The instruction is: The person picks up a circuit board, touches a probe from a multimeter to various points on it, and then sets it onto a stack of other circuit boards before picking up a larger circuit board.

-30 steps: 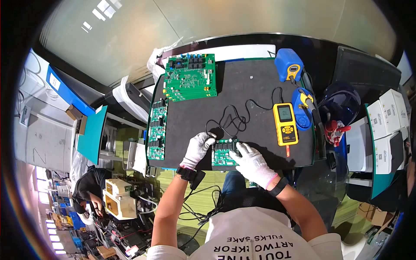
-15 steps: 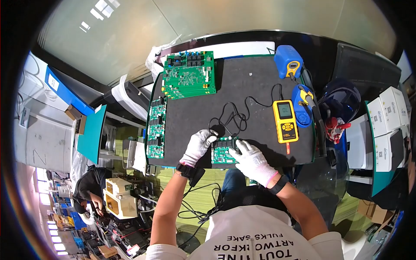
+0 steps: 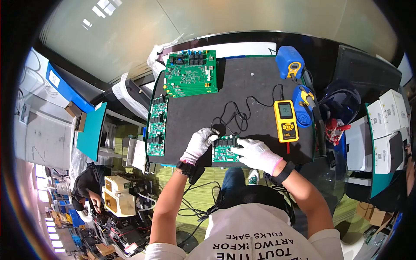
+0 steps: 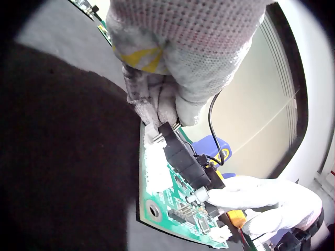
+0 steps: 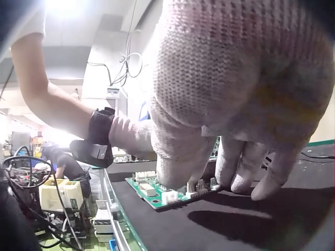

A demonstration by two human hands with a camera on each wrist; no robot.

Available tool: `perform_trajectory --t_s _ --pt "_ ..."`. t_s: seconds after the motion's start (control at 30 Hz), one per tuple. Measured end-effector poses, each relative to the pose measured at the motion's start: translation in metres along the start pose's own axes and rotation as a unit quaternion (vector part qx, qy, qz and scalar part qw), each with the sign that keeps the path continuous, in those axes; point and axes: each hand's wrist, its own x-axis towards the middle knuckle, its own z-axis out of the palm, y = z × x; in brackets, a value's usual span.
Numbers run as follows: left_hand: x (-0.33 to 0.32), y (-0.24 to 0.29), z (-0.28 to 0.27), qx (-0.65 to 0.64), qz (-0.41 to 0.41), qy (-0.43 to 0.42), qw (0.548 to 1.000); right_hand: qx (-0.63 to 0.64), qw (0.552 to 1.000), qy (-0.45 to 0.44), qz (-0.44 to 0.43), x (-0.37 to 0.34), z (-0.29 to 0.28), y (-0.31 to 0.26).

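Note:
A small green circuit board [image 3: 224, 154] with black block components lies near the front edge of the dark mat. At its far left corner, my gloved left hand [image 3: 200, 144] pinches the end of a thin black cable [image 3: 234, 115]; the curled fingers hide that end. In the left wrist view, these fingertips [image 4: 159, 107] come right to the board's corner, beside the black blocks. My gloved right hand [image 3: 259, 154] reaches in from the right with fairly straight fingers touching the board's right side. In the right wrist view, its other fingers [image 5: 243, 172] point down beside the board.
The cable leads to a yellow handheld meter [image 3: 285, 121] on the right. Beyond it stand a blue soldering station [image 3: 289, 63] and a blue iron holder [image 3: 302, 110]. Large green boards [image 3: 191, 73] are stacked far left, above a column of smaller boards [image 3: 157, 125].
My right hand has shifted slightly right and lies flatter, its fingers pointing more to the left at the board's side. My left hand stays at the board's far left corner.

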Motion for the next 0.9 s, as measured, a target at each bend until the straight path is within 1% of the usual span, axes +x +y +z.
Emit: perform_trajectory --t_s 0.03,0.1,0.13,0.23,0.37,0.43,0.67,0.73,0.9 --pt "0.000 0.000 0.000 -0.006 -0.009 -0.005 1.000 -0.001 1.000 -0.001 -0.001 0.002 -0.004 0.001" --pt "-0.001 0.002 -0.001 -0.015 -0.003 0.002 1.000 0.003 0.995 -0.096 0.037 0.007 -0.012 0.000" --pt "-0.001 0.002 0.000 -0.024 0.005 0.008 1.000 0.005 0.999 -0.038 0.003 0.006 -0.002 0.006" --pt "-0.002 0.002 0.000 -0.023 -0.008 0.005 1.000 -0.001 0.998 -0.058 0.006 0.009 -0.007 0.004" --pt "-0.002 0.002 0.000 -0.018 -0.014 0.007 1.000 0.009 0.998 -0.059 0.007 0.010 -0.007 0.005" --pt "-0.001 0.000 0.002 -0.008 -0.001 0.009 1.000 0.013 0.997 -0.069 0.016 0.011 -0.009 0.004" --pt "-0.003 -0.003 0.005 0.002 -0.003 0.024 1.000 0.004 0.998 -0.069 0.013 0.010 -0.008 0.004" --pt "-0.004 -0.002 0.003 -0.049 -0.030 0.027 0.998 0.003 0.997 -0.074 0.015 0.011 -0.009 0.004" --pt "0.004 0.015 -0.001 -0.035 -0.010 -0.005 0.999 0.004 0.997 -0.074 0.018 0.011 -0.007 0.005"
